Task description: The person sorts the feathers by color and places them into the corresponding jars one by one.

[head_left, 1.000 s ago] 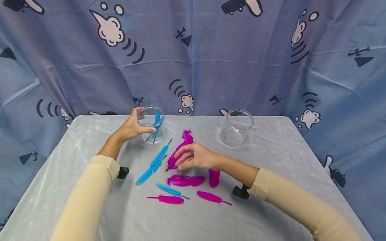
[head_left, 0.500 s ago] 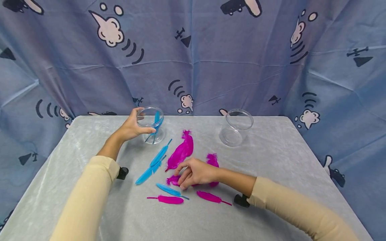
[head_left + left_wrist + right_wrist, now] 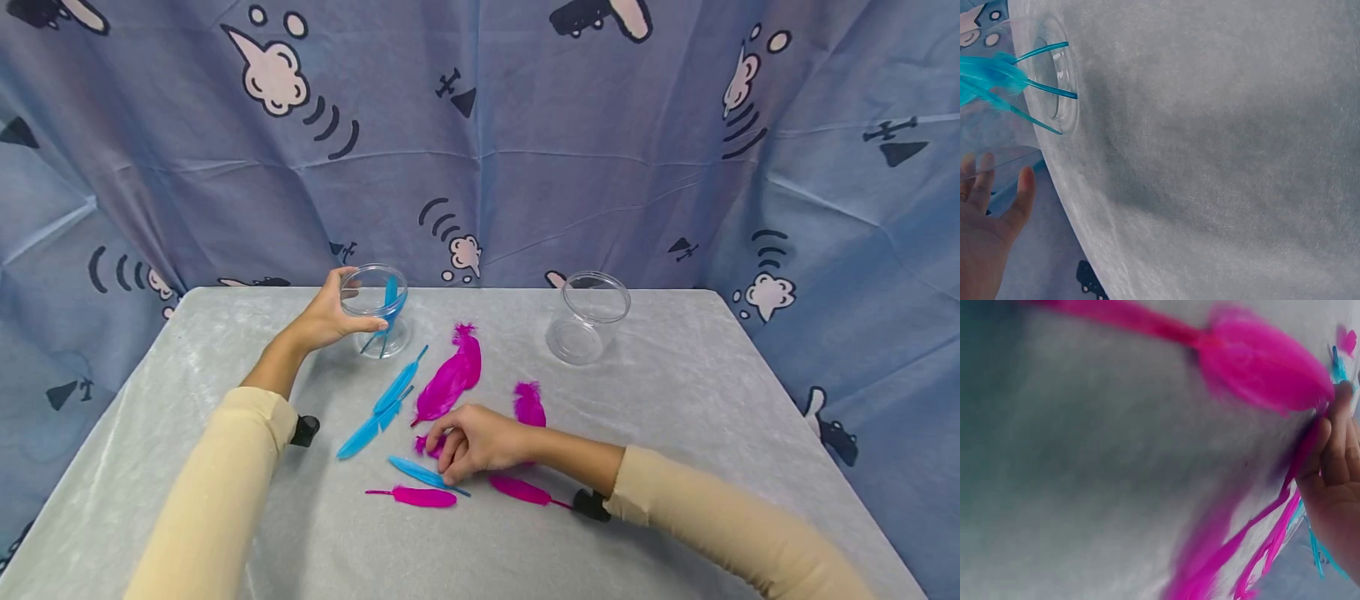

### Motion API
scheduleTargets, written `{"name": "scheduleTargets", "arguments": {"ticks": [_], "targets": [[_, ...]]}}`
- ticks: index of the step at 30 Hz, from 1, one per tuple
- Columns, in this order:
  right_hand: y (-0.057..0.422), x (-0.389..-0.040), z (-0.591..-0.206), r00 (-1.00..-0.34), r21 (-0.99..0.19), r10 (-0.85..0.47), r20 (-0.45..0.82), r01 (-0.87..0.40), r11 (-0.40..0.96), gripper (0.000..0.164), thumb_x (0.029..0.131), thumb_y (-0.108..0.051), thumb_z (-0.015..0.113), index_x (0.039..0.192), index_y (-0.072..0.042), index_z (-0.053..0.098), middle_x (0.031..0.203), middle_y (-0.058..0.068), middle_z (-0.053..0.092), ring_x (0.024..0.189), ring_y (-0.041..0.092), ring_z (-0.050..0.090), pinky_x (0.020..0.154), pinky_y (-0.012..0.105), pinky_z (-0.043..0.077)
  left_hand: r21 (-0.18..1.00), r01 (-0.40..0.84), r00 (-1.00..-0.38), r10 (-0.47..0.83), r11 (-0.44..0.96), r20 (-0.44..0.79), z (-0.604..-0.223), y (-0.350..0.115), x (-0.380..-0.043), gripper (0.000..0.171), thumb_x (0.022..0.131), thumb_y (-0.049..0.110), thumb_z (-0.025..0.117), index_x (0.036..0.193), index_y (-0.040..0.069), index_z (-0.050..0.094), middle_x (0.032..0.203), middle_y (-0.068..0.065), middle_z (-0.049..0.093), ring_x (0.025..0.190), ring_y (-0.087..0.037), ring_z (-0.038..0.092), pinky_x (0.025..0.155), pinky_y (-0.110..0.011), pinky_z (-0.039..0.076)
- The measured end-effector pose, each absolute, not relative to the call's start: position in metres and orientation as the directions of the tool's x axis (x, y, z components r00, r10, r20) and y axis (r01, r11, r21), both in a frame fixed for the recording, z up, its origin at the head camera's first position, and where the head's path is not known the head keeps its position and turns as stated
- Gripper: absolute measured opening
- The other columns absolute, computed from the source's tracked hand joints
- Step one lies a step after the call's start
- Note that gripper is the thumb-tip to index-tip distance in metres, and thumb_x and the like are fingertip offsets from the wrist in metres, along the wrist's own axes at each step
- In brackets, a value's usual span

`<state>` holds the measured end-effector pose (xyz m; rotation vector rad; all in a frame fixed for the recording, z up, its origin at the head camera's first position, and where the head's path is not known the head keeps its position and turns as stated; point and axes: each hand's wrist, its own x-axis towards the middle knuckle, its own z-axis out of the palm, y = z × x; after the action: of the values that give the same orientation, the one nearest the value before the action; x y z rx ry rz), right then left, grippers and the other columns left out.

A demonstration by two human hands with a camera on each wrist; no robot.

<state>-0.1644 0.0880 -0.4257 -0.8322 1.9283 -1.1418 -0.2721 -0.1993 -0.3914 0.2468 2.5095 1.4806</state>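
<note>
My left hand (image 3: 327, 310) grips a clear jar (image 3: 366, 298) near its rim, fingers on the far side and thumb in front. Blue feathers (image 3: 997, 75) stand inside, quills down on the jar's bottom. My right hand (image 3: 486, 439) is low over the table, its fingertips right at the quill end of a small blue feather (image 3: 416, 472). In the right wrist view, thumb and forefinger look slightly apart, with nothing gripped. Under the right hand, a magenta feather (image 3: 426, 446) is mostly hidden. Below lie two small magenta feathers, the left one (image 3: 425, 497) and the right one (image 3: 520, 489).
A second clear jar (image 3: 573, 323) stands at the back right. Two blue feathers, the upper one (image 3: 397, 385) and the lower one (image 3: 367, 435), lie left of a large magenta feather (image 3: 452, 379). Another magenta feather (image 3: 529, 406) lies beyond the right wrist. A patterned curtain (image 3: 480, 142) hangs behind the table.
My right hand has come nearer from over the large magenta feather, past the middle magenta one, down to the small blue feather. The left hand and its jar have stayed put.
</note>
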Motion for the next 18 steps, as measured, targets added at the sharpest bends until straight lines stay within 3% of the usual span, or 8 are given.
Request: {"name": "scheduleTargets", "arguments": {"ticks": [5,13,18], "targets": [[0.0852,-0.1620,-0.4276,-0.532,-0.894,-0.814,-0.232,-0.213,0.394,0.031,0.078,0.003,0.082,0.106,0.004,0.068,0.078,0.002,0.071,0.068,0.011,0.068,0.069,0.022,0.056,0.880,0.019,-0.961,0.251,0.474,-0.115,-0.3892,-0.1987,-0.2716,0.105,0.087,0.018,0.079,0.156,0.005,0.000,0.160,-0.025,0.017,0.148,-0.041,0.017,0.113,-0.061,0.027],[0.0829,-0.1593,-0.4319,-0.551,-0.884,-0.805,-0.221,-0.235,0.404,0.030,0.077,0.004,0.082,0.103,0.003,0.067,0.075,0.000,0.068,0.062,0.008,0.062,0.063,0.019,0.053,0.877,0.044,-0.961,0.261,0.479,-0.094,-0.3921,-0.2004,-0.2721,0.110,0.085,0.024,0.082,0.157,0.009,0.001,0.161,-0.023,0.017,0.148,-0.039,0.018,0.112,-0.060,0.029],[0.0814,-0.1572,-0.4340,-0.564,-0.847,-0.805,-0.186,-0.323,0.422,0.027,0.077,0.004,0.081,0.100,0.001,0.068,0.071,-0.004,0.065,0.060,0.002,0.056,0.061,0.018,0.051,0.878,0.044,-0.961,0.259,0.476,-0.092,-0.3926,-0.2005,-0.2721,0.111,0.083,0.026,0.083,0.157,0.010,0.001,0.161,-0.022,0.018,0.148,-0.038,0.019,0.112,-0.060,0.029]]}}
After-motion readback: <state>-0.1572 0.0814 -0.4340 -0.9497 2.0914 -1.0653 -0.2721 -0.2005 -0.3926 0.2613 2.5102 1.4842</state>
